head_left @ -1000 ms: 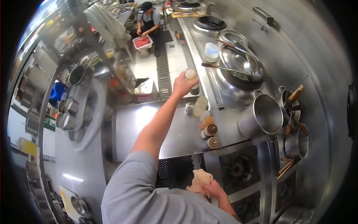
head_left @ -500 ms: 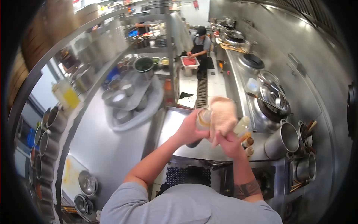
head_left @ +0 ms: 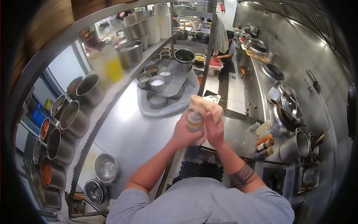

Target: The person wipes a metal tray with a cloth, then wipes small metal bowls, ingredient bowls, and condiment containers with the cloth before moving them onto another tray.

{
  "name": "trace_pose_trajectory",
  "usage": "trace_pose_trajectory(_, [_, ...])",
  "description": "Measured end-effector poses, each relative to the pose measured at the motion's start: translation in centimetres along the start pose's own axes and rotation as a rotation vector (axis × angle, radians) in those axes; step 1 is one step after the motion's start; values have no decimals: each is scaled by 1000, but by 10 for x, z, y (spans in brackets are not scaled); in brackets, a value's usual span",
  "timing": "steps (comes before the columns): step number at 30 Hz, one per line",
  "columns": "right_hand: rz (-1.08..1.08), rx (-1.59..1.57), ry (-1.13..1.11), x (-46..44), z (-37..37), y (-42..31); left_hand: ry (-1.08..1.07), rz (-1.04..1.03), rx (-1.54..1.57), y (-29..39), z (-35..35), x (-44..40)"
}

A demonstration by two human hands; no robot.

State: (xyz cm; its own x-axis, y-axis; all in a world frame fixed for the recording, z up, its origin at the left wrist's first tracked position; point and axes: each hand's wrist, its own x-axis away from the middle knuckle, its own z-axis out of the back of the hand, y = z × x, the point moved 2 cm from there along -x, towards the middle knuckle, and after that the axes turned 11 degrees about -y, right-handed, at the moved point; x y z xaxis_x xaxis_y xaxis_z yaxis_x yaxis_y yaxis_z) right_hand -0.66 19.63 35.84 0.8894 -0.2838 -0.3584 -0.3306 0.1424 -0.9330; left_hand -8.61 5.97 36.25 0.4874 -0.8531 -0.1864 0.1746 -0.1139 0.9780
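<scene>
My left hand [head_left: 182, 133] is wrapped around a clear squeeze bottle [head_left: 194, 120] with a pale cap and some brown content near its neck. A pale pink cloth [head_left: 206, 105] bunches against the bottle's right side and hangs down behind it. My right hand [head_left: 214, 131] grips this cloth, its fingers closed and partly hidden in the folds. Both hands are raised in front of my chest, close together, above the gap between the two steel counters. The bottle's lower part is hidden by my left hand and the cloth.
On the left counter [head_left: 123, 130] stands a plastic-covered tray [head_left: 169, 110] with several metal pots. Metal bowls [head_left: 105, 167] lie nearer me. Metal containers line the left shelf. Sauce bottles [head_left: 264, 143] and a tall pot [head_left: 294, 146] stand right. A co-worker [head_left: 226, 52] is farther back.
My view has swung left, showing more of the left counter and shelf. The cloth is now drawn in closer against the bottle; both remain in my hands.
</scene>
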Motion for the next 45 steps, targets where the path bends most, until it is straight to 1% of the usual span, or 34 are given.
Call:
trace_pose_trajectory(1, [23,-132,80,10,-13,2,100,-79,3,-5,6,3])
trace_pose_trajectory(2, [203,13,139,14,-24,1,200,-156,7,-9,10,4])
trace_pose_trajectory(4, [93,-100,42,36,-32,18,231,-216,15,2,12,4])
trace_pose_trajectory(5, [91,-105,41,46,-31,26,256,-230,-1,7,14,4])
trace_pose_trajectory(6, [4,-91,-11,54,-27,33,280,-244,-19,9,15,2])
trace_pose_trajectory(8, [-81,-87,-62,52,-13,48,208,-259,38,9,13,-7])
trace_pose_trajectory(10, [158,73,-23,37,7,53,145,-274,95,9,6,-16])
trace_pose_trajectory(11, [-16,-180,-114,39,27,91,118,-252,54,9,-1,-24])
trace_pose_trajectory(12, [-12,-187,-129,32,38,88,95,-231,12,10,-9,-32])
trace_pose_trajectory(14, [367,960,-30,17,54,61,92,-213,-31,10,-18,-43])
trace_pose_trajectory(15, [281,740,28,10,58,56,130,-238,-77,10,-21,-46])
trace_pose_trajectory(16, [290,734,10,-1,64,58,170,-260,-123,12,-24,-49])
trace_pose_trajectory(17, [476,796,-37,-11,66,61,189,-257,-126,13,-26,-50])
trace_pose_trajectory(19, [692,810,-59,-16,55,73,314,-476,-541,25,-27,-40])
trace_pose_trajectory(20, [799,820,-69,-19,50,80,333,-464,-546,21,-25,-33])
trace_pose_trajectory(21, [339,471,-316,-18,43,127,416,-341,-488,13,-18,-24])
trace_pose_trajectory(22, [26,194,-444,-17,27,134,500,-222,-428,3,-8,-13])
trace_pose_trajectory(23, [-304,-58,-472,-13,12,141,513,-187,-367,-13,6,-3])
trace_pose_trajectory(24, [-476,-269,-451,-7,-4,145,543,-187,-379,-34,16,10])
trace_pose_trajectory(25, [-649,-473,-389,-1,-19,149,649,-80,-397,-60,26,25])
trace_pose_trajectory(26, [-648,-473,-422,3,-32,161,753,29,-408,-80,34,42])
trace_pose_trajectory(27, [-652,-468,-450,7,-45,170,778,30,-416,-91,37,59])
trace_pose_trajectory(29, [-641,-461,-544,12,-72,176,813,229,-531,-113,43,90])
trace_pose_trajectory(30, [-640,-461,-564,10,-87,171,831,230,-535,-129,49,105])
trace_pose_trajectory(32, [-716,-491,-677,12,-116,158,777,135,-265,-178,59,136])
trace_pose_trajectory(33, [-751,-393,-675,15,-126,164,749,97,-92,-208,65,148])
trace_pose_trajectory(34, [-760,-397,-685,20,-139,171,759,107,-92,-207,67,156])
trace_pose_trajectory(36, [-682,-470,-474,35,-157,185,733,89,-19,-209,69,166])
trace_pose_trajectory(37, [-703,-479,-433,38,-161,191,698,115,-5,-215,72,171])
trace_pose_trajectory(39, [-709,-159,-496,43,-158,221,697,-7,-97,-225,83,168])
trace_pose_trajectory(40, [-722,-58,-508,52,-154,245,664,20,-84,-219,80,168])
trace_pose_trajectory(41, [-421,166,-585,67,-151,295,651,13,-208,-201,79,165])
trace_pose_trajectory(42, [-363,272,-646,63,-152,288,641,-6,-337,-191,81,163])
trace_pose_trajectory(45, [-102,503,-759,45,-160,256,669,-39,-361,-194,81,166])
